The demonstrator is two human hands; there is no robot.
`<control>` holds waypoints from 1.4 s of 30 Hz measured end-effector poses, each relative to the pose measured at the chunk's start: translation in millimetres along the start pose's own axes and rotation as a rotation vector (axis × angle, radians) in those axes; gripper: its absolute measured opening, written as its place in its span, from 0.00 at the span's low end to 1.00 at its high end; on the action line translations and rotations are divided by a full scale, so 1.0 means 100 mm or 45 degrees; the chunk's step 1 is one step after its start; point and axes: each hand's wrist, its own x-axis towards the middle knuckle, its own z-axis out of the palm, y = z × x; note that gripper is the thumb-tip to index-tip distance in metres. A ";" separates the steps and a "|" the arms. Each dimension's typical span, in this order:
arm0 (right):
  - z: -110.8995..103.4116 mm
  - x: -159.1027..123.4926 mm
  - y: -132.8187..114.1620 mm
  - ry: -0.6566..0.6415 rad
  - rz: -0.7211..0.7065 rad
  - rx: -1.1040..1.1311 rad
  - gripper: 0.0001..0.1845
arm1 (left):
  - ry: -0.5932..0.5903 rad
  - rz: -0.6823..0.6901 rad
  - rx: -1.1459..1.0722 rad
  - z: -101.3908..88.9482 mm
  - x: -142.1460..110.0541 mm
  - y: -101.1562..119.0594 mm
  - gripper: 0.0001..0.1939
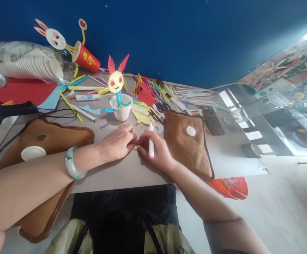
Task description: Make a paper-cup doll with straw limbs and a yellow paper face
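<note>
My left hand [117,143], with a ring and a jade-like bangle [72,163] at the wrist, is closed low over the table, its fingertips on a small round yellowish piece [135,147]. My right hand [157,148] meets it from the other side, thumb and finger at the same piece. A white marker with a pink end [151,143] stands nearly upright in the right hand's grip. Most of the small piece is hidden by my fingers. Just beyond my hands, a white paper cup [122,108] carries a yellow rabbit face [115,82] with red ears on blue pipe cleaners.
Brown cushioned pouches lie at left [60,135] and right [187,151]. A roll of tape [158,127], scissors [164,106] and loose pipe cleaners [192,92] are behind. A red cup [87,58] with a rabbit, stacked cups [34,65] and a black glue gun [7,110] fill the left.
</note>
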 end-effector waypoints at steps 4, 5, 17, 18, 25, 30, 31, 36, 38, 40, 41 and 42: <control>0.00 0.00 -0.01 0.015 -0.047 -0.072 0.15 | 0.030 -0.017 0.038 -0.03 -0.01 0.01 0.09; 0.00 0.00 -0.01 0.025 -0.061 -0.095 0.15 | 0.038 -0.029 0.058 -0.05 -0.02 0.01 0.08; 0.04 -0.07 0.05 0.013 -0.294 -0.361 0.04 | -0.110 -0.093 0.428 -0.30 -0.10 -0.07 0.09; 0.04 -0.07 0.05 0.019 -0.304 -0.381 0.04 | -0.116 -0.099 0.453 -0.31 -0.10 -0.07 0.09; 0.03 -0.06 0.07 0.060 -0.326 -0.445 0.03 | -0.113 -0.087 0.469 -0.32 -0.11 -0.07 0.06; 0.03 -0.06 0.08 0.082 -0.352 -0.427 0.04 | -0.117 -0.098 0.407 -0.31 -0.10 -0.09 0.09; 0.03 -0.06 0.08 0.081 -0.345 -0.425 0.04 | -0.109 -0.095 0.402 -0.31 -0.10 -0.09 0.10; 0.03 -0.06 0.07 0.077 -0.341 -0.403 0.04 | -0.089 -0.075 0.396 -0.30 -0.10 -0.11 0.08; 0.03 -0.06 0.07 0.081 -0.355 -0.401 0.05 | -0.095 -0.073 0.402 -0.30 -0.10 -0.11 0.07; 0.03 -0.06 0.07 0.081 -0.359 -0.409 0.05 | -0.098 -0.070 0.411 -0.30 -0.10 -0.12 0.07; 0.03 -0.06 0.06 0.083 -0.360 -0.413 0.05 | -0.099 -0.069 0.417 -0.29 -0.10 -0.12 0.07; 0.03 -0.06 0.06 0.087 -0.364 -0.414 0.04 | -0.099 -0.066 0.425 -0.29 -0.10 -0.12 0.07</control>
